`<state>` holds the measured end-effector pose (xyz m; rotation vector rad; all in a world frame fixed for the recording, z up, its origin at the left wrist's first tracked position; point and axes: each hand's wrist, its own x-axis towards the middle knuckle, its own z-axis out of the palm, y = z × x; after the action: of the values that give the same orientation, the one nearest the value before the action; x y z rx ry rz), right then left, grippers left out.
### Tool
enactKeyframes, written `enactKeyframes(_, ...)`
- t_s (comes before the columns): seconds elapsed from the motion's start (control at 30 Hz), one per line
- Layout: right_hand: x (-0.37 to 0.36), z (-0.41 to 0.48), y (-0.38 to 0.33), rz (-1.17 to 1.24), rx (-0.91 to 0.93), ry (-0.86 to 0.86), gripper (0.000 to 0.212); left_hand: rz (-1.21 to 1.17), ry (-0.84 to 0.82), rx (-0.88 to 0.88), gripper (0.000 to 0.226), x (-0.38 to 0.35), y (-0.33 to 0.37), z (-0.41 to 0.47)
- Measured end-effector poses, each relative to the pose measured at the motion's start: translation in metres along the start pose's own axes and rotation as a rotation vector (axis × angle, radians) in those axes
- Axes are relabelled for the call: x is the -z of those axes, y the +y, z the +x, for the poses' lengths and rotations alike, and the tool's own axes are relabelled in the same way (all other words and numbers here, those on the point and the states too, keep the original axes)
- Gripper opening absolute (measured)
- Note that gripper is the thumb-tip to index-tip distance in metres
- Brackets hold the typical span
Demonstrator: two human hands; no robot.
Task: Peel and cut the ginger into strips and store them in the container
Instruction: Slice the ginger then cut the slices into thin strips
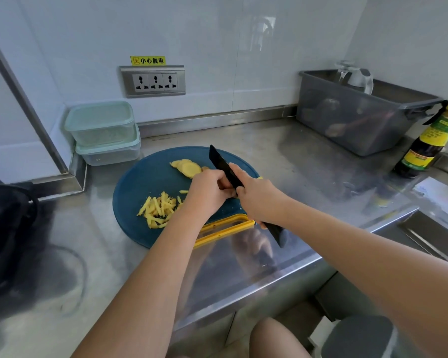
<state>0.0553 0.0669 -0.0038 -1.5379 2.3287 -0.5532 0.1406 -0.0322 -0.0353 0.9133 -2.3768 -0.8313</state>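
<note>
A round blue cutting board (140, 182) with a yellow handle lies on the steel counter. Peeled ginger slices (186, 167) fan out at its far side, and a heap of cut ginger strips (158, 209) lies near its front left. My right hand (256, 200) grips the handle of a black knife (224, 166), blade pointing away over the board. My left hand (208, 193) sits with curled fingers right beside the blade; what it holds down is hidden beneath it. Two stacked pale green lidded containers (104, 133) stand at the back left.
A grey plastic bin (357, 117) with a glass cup stands at the back right. A dark sauce bottle (429, 143) is at the right by the sink edge. A wall socket strip (154, 81) is behind. A dark bag (8, 228) sits left.
</note>
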Motion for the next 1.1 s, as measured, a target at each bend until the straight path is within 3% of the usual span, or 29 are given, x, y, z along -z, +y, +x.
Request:
enactKeyframes(0.47, -0.014, 0.002, 0.000, -0.023, -0.007, 0.037, 0.059, 0.050, -0.008, 0.010, 0.010, 0.003, 0.004, -0.002)
enactKeyframes(0.73, 0.001, 0.025, -0.014, 0.028, -0.157, -0.157, 0.071, 0.055, 0.002, -0.027, 0.006, 0.003, 0.004, -0.003)
enactKeyframes(1.1, -0.003, -0.008, -0.001, -0.011, -0.033, -0.041, 0.059, 0.008, -0.014, 0.012, 0.010, 0.002, 0.001, 0.003)
